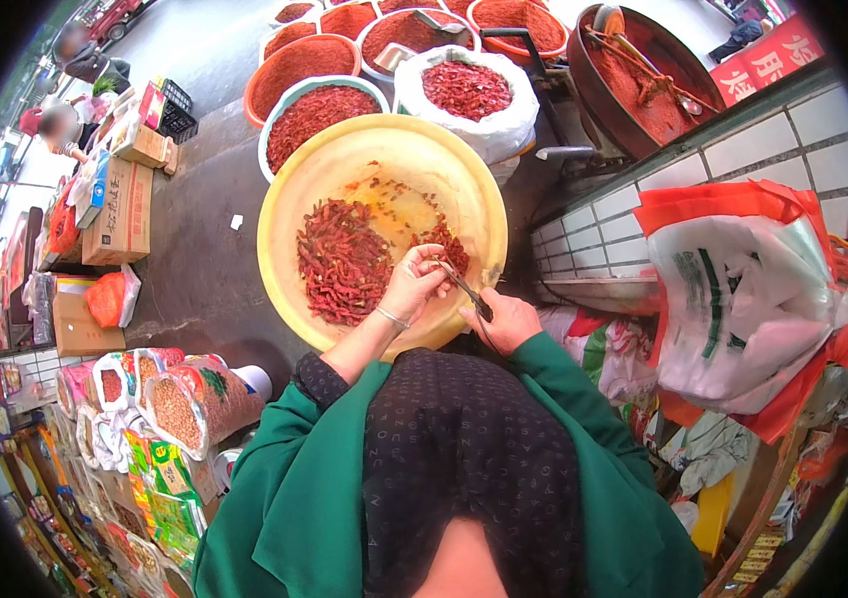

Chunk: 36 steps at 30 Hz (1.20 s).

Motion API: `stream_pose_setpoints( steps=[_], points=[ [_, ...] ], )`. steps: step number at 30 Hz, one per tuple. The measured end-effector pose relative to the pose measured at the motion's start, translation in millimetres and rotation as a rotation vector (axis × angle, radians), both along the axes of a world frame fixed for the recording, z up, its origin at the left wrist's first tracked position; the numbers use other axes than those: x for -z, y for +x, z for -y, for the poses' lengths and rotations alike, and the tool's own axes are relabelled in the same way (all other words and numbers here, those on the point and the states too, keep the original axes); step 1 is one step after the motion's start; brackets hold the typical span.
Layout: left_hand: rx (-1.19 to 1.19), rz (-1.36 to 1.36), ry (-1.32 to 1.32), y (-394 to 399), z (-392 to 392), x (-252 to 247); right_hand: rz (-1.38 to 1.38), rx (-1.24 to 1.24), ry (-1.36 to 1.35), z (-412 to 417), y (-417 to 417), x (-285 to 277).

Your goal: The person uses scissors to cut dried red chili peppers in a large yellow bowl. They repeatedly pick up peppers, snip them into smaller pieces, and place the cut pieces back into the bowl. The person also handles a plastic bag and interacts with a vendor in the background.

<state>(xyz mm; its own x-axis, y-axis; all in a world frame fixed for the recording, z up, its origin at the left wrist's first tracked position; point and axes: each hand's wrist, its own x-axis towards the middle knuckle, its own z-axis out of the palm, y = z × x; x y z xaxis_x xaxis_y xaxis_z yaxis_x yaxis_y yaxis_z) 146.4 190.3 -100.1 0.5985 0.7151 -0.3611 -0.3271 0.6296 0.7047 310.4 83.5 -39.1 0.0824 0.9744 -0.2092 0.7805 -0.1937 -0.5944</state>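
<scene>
A wide yellow plastic basin (278, 217) stands before me. On its left side lies a heap of whole dried red chillies (341, 261); cut chilli pieces (454, 250) and loose seeds are spread on its right side. My left hand (420, 280) is over the basin, fingertips pinched together near the tips of a pair of scissors; whether a chilli is between them I cannot tell. My right hand (502, 321) grips the dark handles of the scissors (468, 290) at the basin's right rim, blades pointing towards my left fingers.
Beyond the basin stand tubs of ground chilli (304, 67), a white sack of chilli flakes (468, 90) and a large dark pan (655, 97). Plastic bags (738, 299) hang at right by a tiled wall. Sacks of peanuts (184, 411) and cardboard boxes (117, 217) are at left; people sit farther off.
</scene>
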Motion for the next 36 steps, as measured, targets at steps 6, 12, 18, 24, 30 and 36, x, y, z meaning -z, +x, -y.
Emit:
stream_pose_setpoints(
  steps=[6, 12, 18, 24, 30, 36],
  points=[
    [0.001, -0.185, 0.011, -10.0, 1.9, 14.6, -0.013, 0.022, -0.005, -1.1, -2.5, 7.9],
    [0.209, -0.951, 0.514, -11.2, -19.2, 65.7, -0.055, 0.133, 0.028, 1.5, 3.2, 0.4],
    [0.172, -1.119, 0.764, 26.4, -40.3, 92.1, -0.099, 0.241, 0.019, 17.6, 13.8, 7.0],
    [0.149, -0.952, 0.891, 52.3, -35.4, 95.7, -0.081, 0.295, 0.041, 33.6, 18.1, 2.0],
    [0.054, -0.590, 0.298, 38.9, -29.9, 73.6, -0.052, 0.257, 0.047, 35.6, 19.4, 3.5],
    [0.054, -0.188, 0.042, 24.1, -8.9, 19.5, -0.035, 0.118, 0.050, 26.4, 14.3, 2.7]
  ],
)
